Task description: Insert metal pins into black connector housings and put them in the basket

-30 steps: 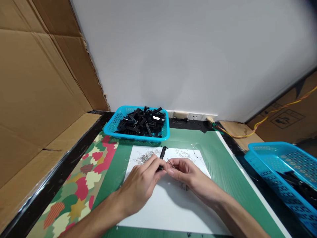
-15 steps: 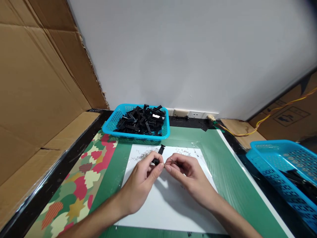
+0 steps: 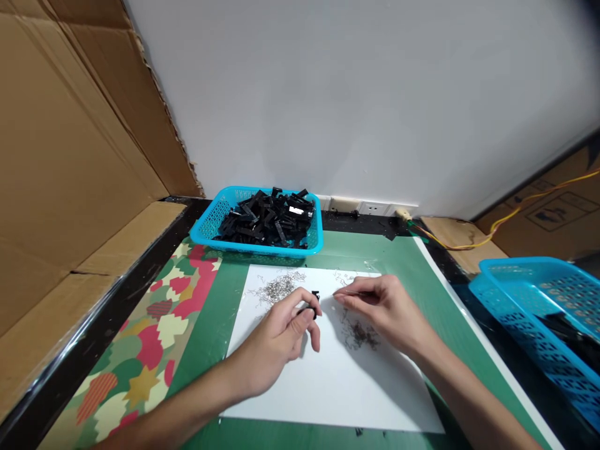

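Note:
My left hand (image 3: 274,340) is closed around a small black plastic part (image 3: 315,299), and only the part's notched end and a dark bit by the thumb show. It hovers over a white sheet (image 3: 304,394), just right of a heap of fine bent wire pieces (image 3: 277,287). My right hand (image 3: 387,309) pinches a thin, dark, metallic-looking sliver (image 3: 354,292) between thumb and forefinger; its exact kind is too small to tell. Beneath and left of that hand lies a second, darker cluster of wire pieces (image 3: 360,335). The two hands are apart.
A blue basket (image 3: 260,250) full of black plastic parts (image 3: 267,219) stands at the back. Another blue basket (image 3: 525,312) with dark parts is at the right. Green mat (image 3: 206,350), wall sockets (image 3: 372,208), a yellow cable (image 3: 497,231) and cardboard (image 3: 70,156) surround the sheet.
My right hand has drawn away to the right from my left hand, where their fingertips met before. The black part has turned in my left fingers, and less of it shows.

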The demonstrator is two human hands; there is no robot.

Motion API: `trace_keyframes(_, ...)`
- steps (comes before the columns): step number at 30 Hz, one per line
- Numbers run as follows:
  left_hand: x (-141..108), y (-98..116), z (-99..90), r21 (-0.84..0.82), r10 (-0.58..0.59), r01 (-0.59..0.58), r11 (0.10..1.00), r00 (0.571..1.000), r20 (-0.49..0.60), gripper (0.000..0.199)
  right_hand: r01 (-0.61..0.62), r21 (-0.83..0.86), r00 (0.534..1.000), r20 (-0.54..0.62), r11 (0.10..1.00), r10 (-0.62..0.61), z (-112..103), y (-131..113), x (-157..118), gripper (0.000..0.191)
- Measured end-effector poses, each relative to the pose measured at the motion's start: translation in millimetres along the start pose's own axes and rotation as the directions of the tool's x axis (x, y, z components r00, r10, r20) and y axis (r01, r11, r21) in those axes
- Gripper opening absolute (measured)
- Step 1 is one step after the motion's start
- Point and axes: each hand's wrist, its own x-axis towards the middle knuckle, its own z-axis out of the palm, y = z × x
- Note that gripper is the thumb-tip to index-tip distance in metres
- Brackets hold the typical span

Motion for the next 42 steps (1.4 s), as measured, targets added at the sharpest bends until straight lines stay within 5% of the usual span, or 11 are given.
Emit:
trace_keyframes(8, -8, 14, 2.4, 0.190, -0.071, 0.069, 0.979, 0.997, 0.000, 0.031, 0.010, -0.092, 1.000, 0.014, 0.996, -0.009, 9, 2, -1, 0.016)
trace_keyframes(13, -9, 11, 0.5, 0.170, -0.097, 0.088, 0.982, 0.994, 0.048, 0.031, 0.134, -0.192, 0.991, 0.011, 0.972, -0.135, 11, 0, 0, 0.019)
trace_keyframes(19, -10, 9, -0.5, 0.183, -0.123, 0.112, 0.977, 0.991, 0.049, 0.032, 0.034, -0.118, 0.999, -0.021, 0.992, -0.036, 20, 9, 2, 0.014)
trace_keyframes(35, -9, 11, 0.6, 0.160, -0.118, 0.109, 0.981, 0.992, 0.048, 0.029, 0.016, -0.272, 0.997, -0.062, 0.962, -0.034, 24, 5, 1, 0.021)
trace_keyframes(42, -10, 13, 1.2, 0.210, -0.120, 0.109, 0.971, 0.992, 0.038, 0.030, 0.111, -0.336, 0.988, -0.060, 0.935, -0.139, 32, -3, -5, 0.020)
